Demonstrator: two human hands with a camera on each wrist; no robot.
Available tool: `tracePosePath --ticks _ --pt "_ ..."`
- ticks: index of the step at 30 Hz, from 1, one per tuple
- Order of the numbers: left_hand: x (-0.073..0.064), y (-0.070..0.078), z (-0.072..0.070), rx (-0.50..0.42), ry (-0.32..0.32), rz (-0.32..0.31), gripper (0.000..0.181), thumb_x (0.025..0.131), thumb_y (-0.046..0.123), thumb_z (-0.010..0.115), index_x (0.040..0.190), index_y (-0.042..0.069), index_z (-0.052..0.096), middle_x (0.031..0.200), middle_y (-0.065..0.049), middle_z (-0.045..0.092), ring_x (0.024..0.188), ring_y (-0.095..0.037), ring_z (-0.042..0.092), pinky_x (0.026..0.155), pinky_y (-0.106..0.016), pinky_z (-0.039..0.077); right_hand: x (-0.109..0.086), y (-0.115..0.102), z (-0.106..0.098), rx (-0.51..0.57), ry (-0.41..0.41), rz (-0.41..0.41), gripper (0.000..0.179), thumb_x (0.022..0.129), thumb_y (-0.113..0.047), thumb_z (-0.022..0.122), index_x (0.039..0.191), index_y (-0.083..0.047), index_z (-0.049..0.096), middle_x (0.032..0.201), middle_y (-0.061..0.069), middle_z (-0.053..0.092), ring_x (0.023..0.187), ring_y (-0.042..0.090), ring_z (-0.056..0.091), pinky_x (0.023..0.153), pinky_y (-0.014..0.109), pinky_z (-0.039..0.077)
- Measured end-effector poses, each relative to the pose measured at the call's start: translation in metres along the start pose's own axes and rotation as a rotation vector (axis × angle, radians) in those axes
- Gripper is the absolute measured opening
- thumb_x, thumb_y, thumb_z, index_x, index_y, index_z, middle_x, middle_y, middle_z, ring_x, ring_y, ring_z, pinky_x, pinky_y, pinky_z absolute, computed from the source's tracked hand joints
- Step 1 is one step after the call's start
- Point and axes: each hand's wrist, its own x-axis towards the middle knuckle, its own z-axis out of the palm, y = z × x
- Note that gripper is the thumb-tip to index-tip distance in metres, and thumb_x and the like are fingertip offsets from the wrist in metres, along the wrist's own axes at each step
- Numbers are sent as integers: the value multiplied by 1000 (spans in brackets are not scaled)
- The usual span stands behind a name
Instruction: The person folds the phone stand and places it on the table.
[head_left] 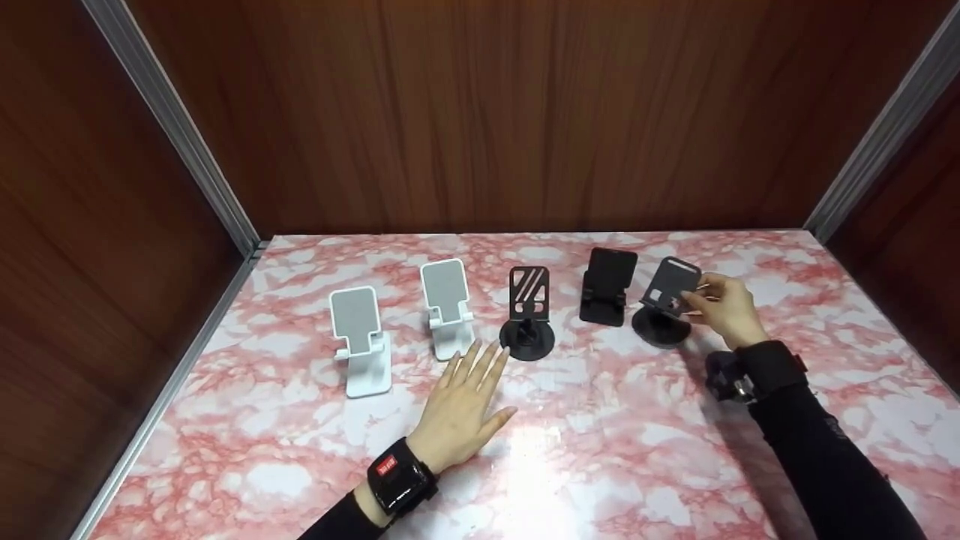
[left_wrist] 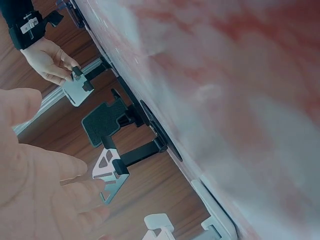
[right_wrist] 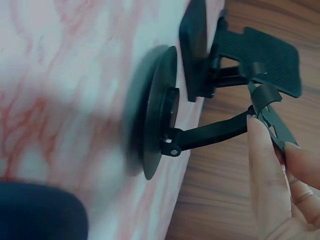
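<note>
At the right end of a row of phone stands, my right hand [head_left: 727, 307] pinches the plate edge of a black round-based phone stand [head_left: 675, 285] between thumb and fingers. In the right wrist view its disc base [right_wrist: 157, 115] is tilted close over the marbled tabletop. My left hand [head_left: 461, 409] is held palm down with straight, spread fingers, holding nothing. Its fingertips come near a second black round-based stand with slanted slots [head_left: 528, 330] and a white stand with a grey pad [head_left: 448, 300].
A black stand with a rectangular base [head_left: 606, 289] stands just left of the stand in my right hand. Another white stand [head_left: 358, 330] is at the far left. Wooden panels [head_left: 480, 112] with metal corner posts [head_left: 180, 127] enclose the pink marbled table [head_left: 600, 450].
</note>
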Motion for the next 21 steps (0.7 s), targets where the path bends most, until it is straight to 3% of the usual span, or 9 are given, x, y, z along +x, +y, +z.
tracePosePath --ticks 11,21 --pt "0 -6 -1 21 20 -7 71 100 47 44 152 2 26 157 -16 24 145 -36 15 116 -51 17 -19 -20 3 212 -77 -23 20 92 9 58 103 23 48 79 7 67 72 13 67 65 29 59" --pt "1 -4 -3 -24 -13 -18 71 100 48 42 153 4 25 157 -15 24 145 -35 14 117 -50 14 -36 -32 18 249 -184 -62 18 93 8 58 103 21 50 84 9 67 75 14 67 69 33 60"
